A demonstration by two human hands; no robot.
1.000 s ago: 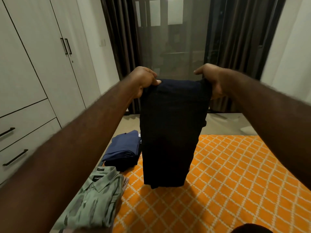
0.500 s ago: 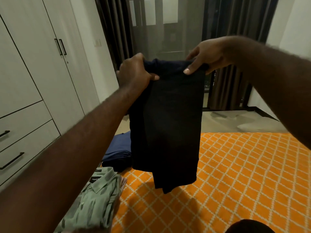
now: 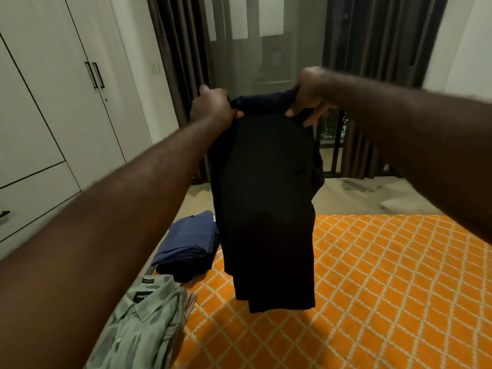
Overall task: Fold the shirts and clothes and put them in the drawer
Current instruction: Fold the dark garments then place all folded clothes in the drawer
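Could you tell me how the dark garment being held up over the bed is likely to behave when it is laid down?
The dark garment hangs limp from the left hand and right hand, so it is probably floppy. Its uneven lower edges suggest the layers may shift. It looks light.

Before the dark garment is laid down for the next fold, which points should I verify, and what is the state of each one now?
1. Left hand grips the top edge of the dark garment: ok.
2. Right hand pinches the other top corner: ok.
3. Garment hangs clear above the orange bedspread: ok.
4. Bare bedspread under the garment for laying it down: ok.
5. Garment hangs even, lower edge level: not ok, one side hangs lower.
6. Folded blue clothes and green patterned shirt lie aside on the left: ok.
7. Drawer open to receive the clothes: not ok, it looks closed.
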